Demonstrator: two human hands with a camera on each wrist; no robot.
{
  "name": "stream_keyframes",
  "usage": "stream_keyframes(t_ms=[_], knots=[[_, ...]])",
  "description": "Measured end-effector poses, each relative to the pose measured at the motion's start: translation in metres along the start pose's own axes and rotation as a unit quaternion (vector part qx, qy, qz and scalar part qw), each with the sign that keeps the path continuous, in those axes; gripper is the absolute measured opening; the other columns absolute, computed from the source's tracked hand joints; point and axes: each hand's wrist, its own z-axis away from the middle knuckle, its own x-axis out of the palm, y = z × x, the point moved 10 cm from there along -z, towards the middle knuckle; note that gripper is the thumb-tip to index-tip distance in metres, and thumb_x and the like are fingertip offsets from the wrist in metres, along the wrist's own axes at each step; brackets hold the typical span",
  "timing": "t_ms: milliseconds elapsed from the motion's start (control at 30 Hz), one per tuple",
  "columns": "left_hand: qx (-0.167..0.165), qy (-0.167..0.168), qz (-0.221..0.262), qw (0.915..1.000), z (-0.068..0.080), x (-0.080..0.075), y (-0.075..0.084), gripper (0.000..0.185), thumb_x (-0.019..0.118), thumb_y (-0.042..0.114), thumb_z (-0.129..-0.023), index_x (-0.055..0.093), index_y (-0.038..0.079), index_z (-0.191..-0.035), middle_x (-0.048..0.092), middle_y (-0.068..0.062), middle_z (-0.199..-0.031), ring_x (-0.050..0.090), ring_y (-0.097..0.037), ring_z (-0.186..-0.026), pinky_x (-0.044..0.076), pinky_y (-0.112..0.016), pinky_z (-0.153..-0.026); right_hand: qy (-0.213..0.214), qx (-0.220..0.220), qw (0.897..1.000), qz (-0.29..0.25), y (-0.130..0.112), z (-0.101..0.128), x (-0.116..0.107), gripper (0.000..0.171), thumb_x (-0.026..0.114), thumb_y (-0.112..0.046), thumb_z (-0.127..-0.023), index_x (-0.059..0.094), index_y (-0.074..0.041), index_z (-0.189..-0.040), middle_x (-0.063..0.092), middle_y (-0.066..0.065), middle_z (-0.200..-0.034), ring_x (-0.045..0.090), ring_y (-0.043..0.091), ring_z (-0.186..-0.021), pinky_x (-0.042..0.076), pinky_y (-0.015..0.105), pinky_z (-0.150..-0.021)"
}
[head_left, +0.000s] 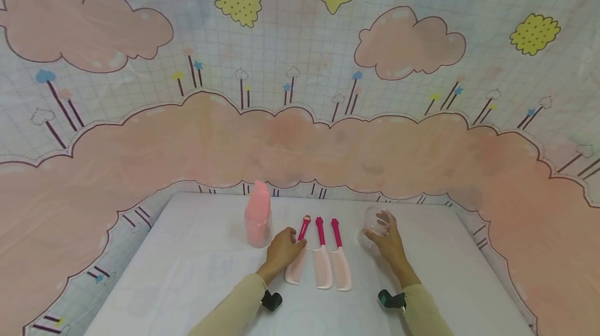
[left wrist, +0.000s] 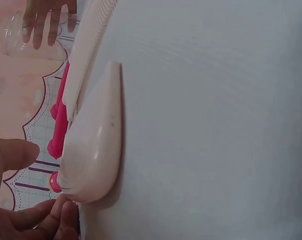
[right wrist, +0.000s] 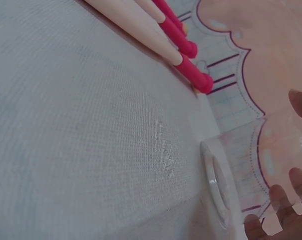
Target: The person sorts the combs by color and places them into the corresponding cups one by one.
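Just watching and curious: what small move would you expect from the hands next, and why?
Probably the left hand lifts the leftmost comb, since its fingers already rest on it. The right hand holds the clear cup upright on the table.

The left hand (head_left: 281, 252) covered the middle of the left comb (head_left: 296, 260), so its grip could not be made out. In the left wrist view the combs ran off the top edge and the fingers (left wrist: 20, 220) were cropped. The right wrist view cut the cup (right wrist: 226, 185) at the bottom edge and showed only fingertips (right wrist: 291, 200).
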Motion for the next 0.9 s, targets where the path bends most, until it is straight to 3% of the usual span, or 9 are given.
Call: stream_keyframes(t_ms=[567, 900], knots=[[-0.037, -0.002, -0.039, 0.9986, -0.0072, 0.0074, -0.0054, 0.022, 0.072, 0.03, -0.086, 0.066, 0.009, -0.09, 0.065, -0.002, -0.077, 0.055, -0.016, -0.068, 0.044, -0.032, -0.061, 0.003, -0.002, 1.0, 0.001, -0.001, 0.0008, 0.0001, 0.093, 0.078, -0.034, -0.083, 0.018, -0.021, -0.154, 0.033, 0.008, -0.157, 0.029, 0.034, -0.146, 0.029, 0.06, -0.116], [-0.026, 0.013, -0.044, 0.9986, -0.0093, 0.0068, -0.0084, 0.016, 0.069, 0.023, -0.084, 0.066, 0.008, -0.082, 0.065, -0.004, -0.075, 0.057, -0.018, -0.069, 0.045, -0.037, -0.063, 0.004, 0.001, 1.0, 0.001, -0.0014, 0.0017, 0.0002, 0.093, 0.077, -0.032, -0.084, 0.018, -0.021, -0.154, 0.033, 0.009, -0.157, 0.029, 0.035, -0.146, 0.03, 0.061, -0.115]])
